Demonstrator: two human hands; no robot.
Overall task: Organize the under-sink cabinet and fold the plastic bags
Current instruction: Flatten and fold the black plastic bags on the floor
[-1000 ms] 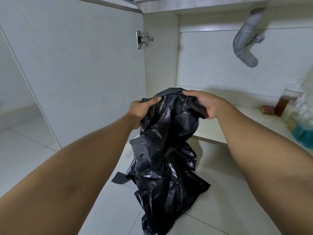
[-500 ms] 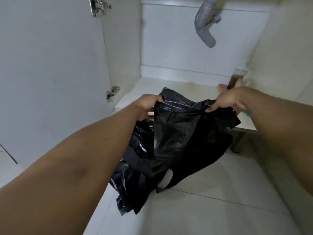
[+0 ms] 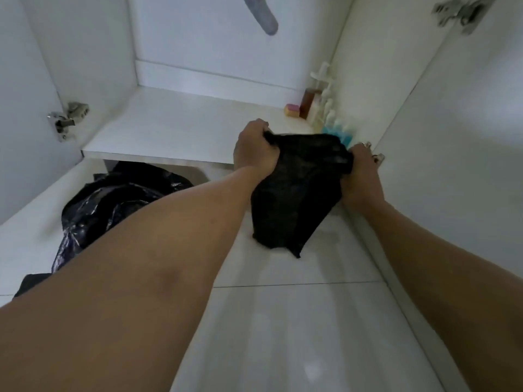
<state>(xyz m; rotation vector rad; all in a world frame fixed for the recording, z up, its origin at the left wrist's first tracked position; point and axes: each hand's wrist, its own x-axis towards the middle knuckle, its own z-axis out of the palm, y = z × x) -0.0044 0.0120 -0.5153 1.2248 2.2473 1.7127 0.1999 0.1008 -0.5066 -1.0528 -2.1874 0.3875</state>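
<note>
Both hands clamped on one bag. My left hand (image 3: 256, 149) and right hand (image 3: 363, 172) each grip an upper corner of a black plastic bag (image 3: 297, 199), fingers curled into the film. The bag hangs stretched between them over the tiled floor (image 3: 283, 321); I cannot tell whether its lower tip touches.

Just beyond my right hand, a row of bottles (image 3: 325, 106) lines the cabinet's right wall: a blue one (image 3: 338, 134) nearest, pale pump bottles behind it, a brown one farthest. A pink-and-yellow sponge (image 3: 292, 110) lies just left of the brown bottle. The cabinet shelf (image 3: 175, 128) shows open white board from my left hand to the left wall; its front edge runs level with my left hand.

The open right door (image 3: 452, 137) stands just beside my right hand. More black bags (image 3: 113, 205) lie heaped on the floor left of my left forearm, partly under the shelf edge. The left door (image 3: 17, 108) stands well apart. A grey drain hose (image 3: 266, 18) hangs above.
</note>
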